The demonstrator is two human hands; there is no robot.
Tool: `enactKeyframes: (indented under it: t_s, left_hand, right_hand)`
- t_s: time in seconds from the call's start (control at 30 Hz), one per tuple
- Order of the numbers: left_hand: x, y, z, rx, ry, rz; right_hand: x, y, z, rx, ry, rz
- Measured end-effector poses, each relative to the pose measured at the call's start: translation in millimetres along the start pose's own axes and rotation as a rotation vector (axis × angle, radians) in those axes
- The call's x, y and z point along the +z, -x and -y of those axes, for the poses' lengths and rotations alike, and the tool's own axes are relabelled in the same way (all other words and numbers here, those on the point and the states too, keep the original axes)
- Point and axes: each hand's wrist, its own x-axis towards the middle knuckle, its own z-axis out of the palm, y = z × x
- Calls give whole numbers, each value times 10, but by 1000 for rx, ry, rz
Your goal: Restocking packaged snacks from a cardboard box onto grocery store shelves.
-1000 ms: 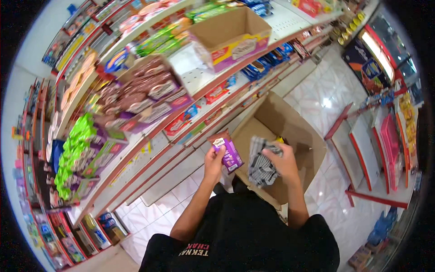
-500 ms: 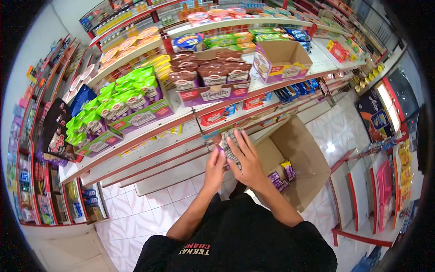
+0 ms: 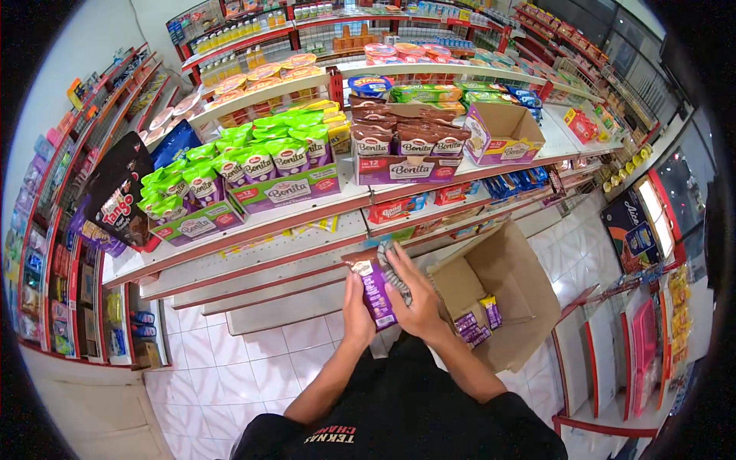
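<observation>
We are gripping a stack of purple snack packets [image 3: 377,287] in front of the shelves: our left hand [image 3: 357,310] is closing its fingers around the stack's left edge, our right hand [image 3: 414,295] is clasping it from the right, covering most of the packets. More purple packets [image 3: 477,326] are lying in the open cardboard box [image 3: 510,287] just beside us, partly hidden by its flap.
</observation>
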Motion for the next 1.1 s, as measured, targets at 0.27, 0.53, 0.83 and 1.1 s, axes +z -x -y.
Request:
enactKeyframes:
  t_s: [0.27, 0.53, 0.83, 1.1]
  left_hand:
    - [-262, -270, -209, 459, -322, -293]
    - [-430, 110, -216, 215, -30, -19]
    - [-598, -43, -441, 256, -62, 21]
    - [-642, -84, -213, 232, -68, 120]
  right_hand:
    - [346, 258, 271, -86, 21, 115]
    - [625, -91, 200, -241, 48, 155]
    - [594, -43, 174, -257, 54, 181]
    - [715, -179, 290, -385, 143, 82]
